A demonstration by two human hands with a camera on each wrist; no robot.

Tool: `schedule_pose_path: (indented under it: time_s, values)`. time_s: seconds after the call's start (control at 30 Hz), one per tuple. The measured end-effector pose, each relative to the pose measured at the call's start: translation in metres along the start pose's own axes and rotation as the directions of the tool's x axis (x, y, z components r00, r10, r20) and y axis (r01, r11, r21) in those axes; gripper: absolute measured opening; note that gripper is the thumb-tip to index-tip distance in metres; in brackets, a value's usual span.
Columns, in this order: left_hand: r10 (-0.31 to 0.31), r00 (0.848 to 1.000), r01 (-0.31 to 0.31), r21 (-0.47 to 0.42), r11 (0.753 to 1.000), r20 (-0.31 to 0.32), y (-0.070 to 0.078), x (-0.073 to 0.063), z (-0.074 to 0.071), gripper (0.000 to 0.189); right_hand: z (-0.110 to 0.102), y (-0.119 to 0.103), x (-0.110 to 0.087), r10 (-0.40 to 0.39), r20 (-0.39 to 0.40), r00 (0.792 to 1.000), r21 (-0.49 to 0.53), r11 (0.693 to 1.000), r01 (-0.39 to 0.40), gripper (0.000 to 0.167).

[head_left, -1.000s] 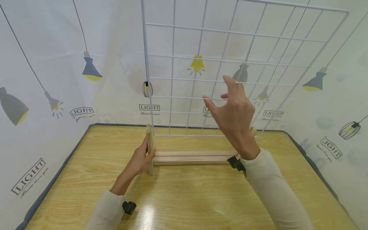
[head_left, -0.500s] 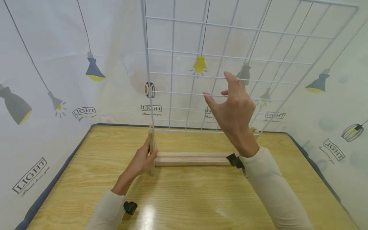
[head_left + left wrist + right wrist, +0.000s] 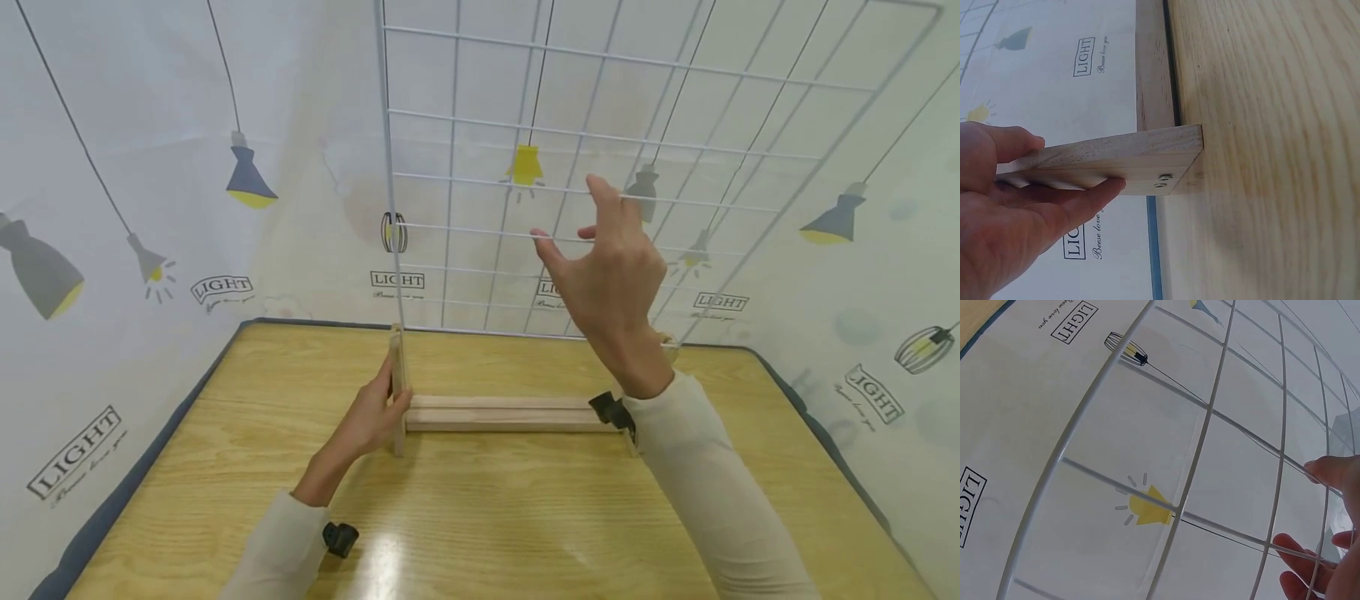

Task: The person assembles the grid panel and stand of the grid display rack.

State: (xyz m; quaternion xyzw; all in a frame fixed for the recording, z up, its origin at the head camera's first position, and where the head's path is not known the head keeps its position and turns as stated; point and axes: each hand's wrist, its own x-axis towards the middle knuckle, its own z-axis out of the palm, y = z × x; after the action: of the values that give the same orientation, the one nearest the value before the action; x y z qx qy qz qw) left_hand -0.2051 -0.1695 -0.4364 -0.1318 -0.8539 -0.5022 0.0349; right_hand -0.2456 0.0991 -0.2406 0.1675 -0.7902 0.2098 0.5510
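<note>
My left hand (image 3: 372,421) grips the upright wooden side board (image 3: 1122,147) of a low stand, thumb on one side and fingers on the other. Two screw heads (image 3: 1165,177) show near its lower end. Pale wooden crossbars (image 3: 510,418) run right from that board toward another end piece (image 3: 669,348), partly hidden behind my right forearm. A white wire grid panel (image 3: 452,117) stands above the stand, its lower left corner at the board's top. My right hand (image 3: 618,275) holds the grid mid-panel, thumb and bent fingers at separate wires.
A light wood-grain table (image 3: 480,517) carries the stand, with a dark blue edge (image 3: 172,417) along its sides and back. A white cloth backdrop (image 3: 315,250) printed with lamps and "LIGHT" labels rises behind and beside it.
The grid has shifted slightly upward in the head view, its lower edge rising, and my right hand has moved up with it. My left hand keeps its grip on the side board.
</note>
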Motion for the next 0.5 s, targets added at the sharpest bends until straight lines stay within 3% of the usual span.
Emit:
schedule_pose_path:
  time_s: [0.5]
  values:
    - [-0.023, 1.0, 0.023, -0.006, 1.0, 0.016, -0.0017, 0.0008, -0.0005, 0.075, 0.0073, -0.0002, 0.0019, -0.006, 0.011, 1.0, -0.003, 1.0, 0.006, 0.062]
